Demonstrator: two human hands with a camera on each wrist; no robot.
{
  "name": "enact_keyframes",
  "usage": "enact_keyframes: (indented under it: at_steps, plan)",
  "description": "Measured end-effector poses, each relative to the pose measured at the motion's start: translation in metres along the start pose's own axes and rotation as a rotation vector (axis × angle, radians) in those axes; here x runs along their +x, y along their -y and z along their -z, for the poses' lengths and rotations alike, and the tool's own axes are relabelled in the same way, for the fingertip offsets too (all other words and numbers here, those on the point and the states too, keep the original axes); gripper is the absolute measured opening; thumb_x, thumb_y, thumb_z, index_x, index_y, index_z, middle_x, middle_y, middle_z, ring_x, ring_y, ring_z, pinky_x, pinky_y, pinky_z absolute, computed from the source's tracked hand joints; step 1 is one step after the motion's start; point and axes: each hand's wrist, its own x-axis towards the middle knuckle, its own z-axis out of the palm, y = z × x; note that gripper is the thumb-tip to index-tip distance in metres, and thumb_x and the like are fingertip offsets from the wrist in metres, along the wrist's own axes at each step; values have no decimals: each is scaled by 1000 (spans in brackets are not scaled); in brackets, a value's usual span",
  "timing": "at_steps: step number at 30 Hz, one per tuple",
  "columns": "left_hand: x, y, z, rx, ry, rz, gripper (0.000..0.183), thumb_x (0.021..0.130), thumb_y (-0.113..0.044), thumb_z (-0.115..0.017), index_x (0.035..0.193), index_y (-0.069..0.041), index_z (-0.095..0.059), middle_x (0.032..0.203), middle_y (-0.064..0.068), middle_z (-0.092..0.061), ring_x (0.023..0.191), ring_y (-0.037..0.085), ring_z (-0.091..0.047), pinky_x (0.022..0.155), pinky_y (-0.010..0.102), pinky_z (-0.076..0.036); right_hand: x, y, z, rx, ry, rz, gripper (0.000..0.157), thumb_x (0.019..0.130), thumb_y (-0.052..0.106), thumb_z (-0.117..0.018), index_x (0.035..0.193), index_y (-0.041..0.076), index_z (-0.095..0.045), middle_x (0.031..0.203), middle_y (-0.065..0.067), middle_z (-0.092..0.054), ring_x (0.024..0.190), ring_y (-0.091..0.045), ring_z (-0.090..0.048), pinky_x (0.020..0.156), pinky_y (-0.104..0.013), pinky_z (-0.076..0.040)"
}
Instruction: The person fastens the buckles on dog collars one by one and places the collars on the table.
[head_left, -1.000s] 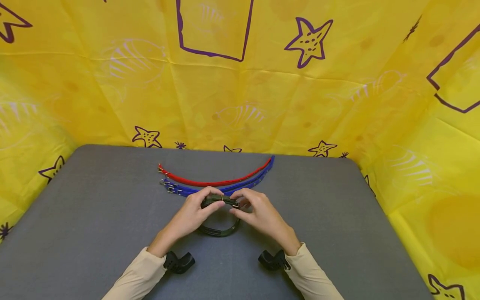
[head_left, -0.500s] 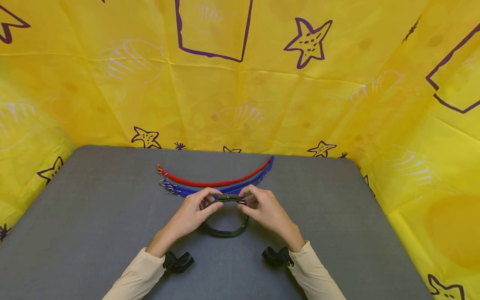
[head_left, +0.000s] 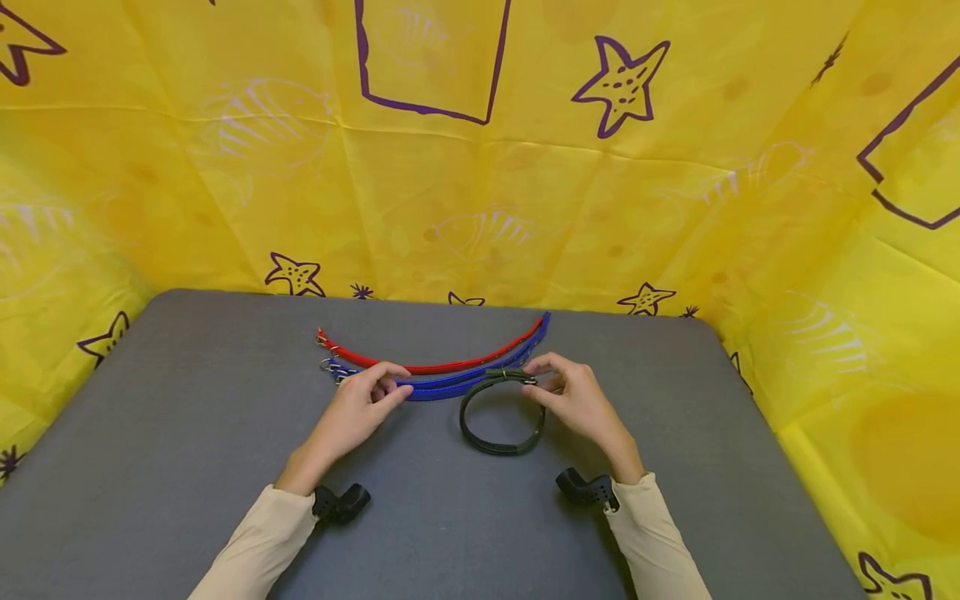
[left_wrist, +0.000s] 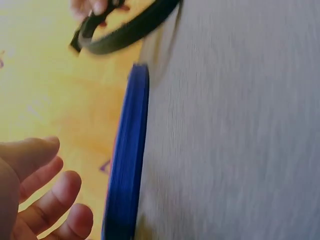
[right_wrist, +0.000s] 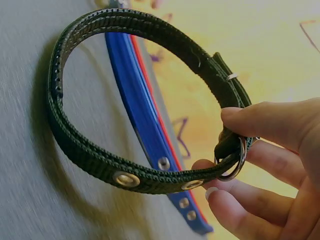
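A dark green collar (head_left: 501, 450) is fastened into a loop, with metal eyelets and a D-ring (right_wrist: 240, 162) plain in the right wrist view. My right hand (head_left: 576, 402) pinches it near the buckle, between thumb and fingers, above the grey table. Apart from it, my left hand (head_left: 358, 410) has its fingers relaxed and holds nothing. That hand hovers over the left part of the blue collars (head_left: 442, 392) and hides some of their buckles. Behind them a red collar (head_left: 435, 368) lies in a matching curve.
A grey table (head_left: 225, 433) lies under everything. Yellow cloth (head_left: 480, 183) printed with starfish and fish surrounds its back and sides. Black wrist mounts (head_left: 341, 503) stick out from both sleeves.
My left hand has let go of the green collar and moved to the left. My right hand has carried the collar to the right and slightly away from me.
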Motion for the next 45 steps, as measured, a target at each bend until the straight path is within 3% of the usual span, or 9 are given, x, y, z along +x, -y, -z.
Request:
enact_keyframes:
  at_steps: [8,21,27,32,39,45]
  plan:
    - [3,26,22,81,-93,46,16,94,-17,-69,107,-7,-68,77,4,-60,64,10,-48,59,23,-38,-1,-19,20,-4,-79,-75,22,87,9,-76,108,6,-68,109,-16,-71,82,-31,-73,65,-23,-54]
    - [-4,60,40,150,-123,30,10,92,-15,-71,100,-9,-68,72,1,-56,61,4,-45,56,22,-36,-3,-45,36,-49,-107,-175,25,93,9,-69,115,0,-63,114,-25,-68,78,-34,-72,56,-25,-51]
    - [-8,64,52,161,-51,89,13,91,-15,-73,100,-9,-67,72,1,-56,60,5,-46,57,22,-37,-5,-58,42,-93,-133,-179,25,94,9,-67,117,0,-62,113,-25,-69,76,-33,-71,55,-24,-51]
    - [-8,65,59,162,28,124,16,90,-16,-74,101,-10,-64,70,1,-56,59,7,-46,57,23,-37,-9,-70,48,-178,-155,-183,25,95,9,-66,118,-1,-62,114,-26,-68,84,-36,-72,62,-26,-52]
    - [-9,64,59,164,35,138,15,89,-15,-75,97,-11,-63,71,2,-55,59,9,-46,57,23,-35,-11,-81,55,-223,-178,-195,26,97,9,-63,120,-3,-60,114,-28,-67,99,-44,-69,80,-49,-56]
    - [-8,66,60,158,31,126,18,88,-13,-76,101,-10,-64,74,4,-58,60,9,-47,57,23,-37,-11,-82,58,-302,-162,-251,27,99,7,-57,123,-6,-58,116,-29,-66,106,-44,-64,91,-55,-49]
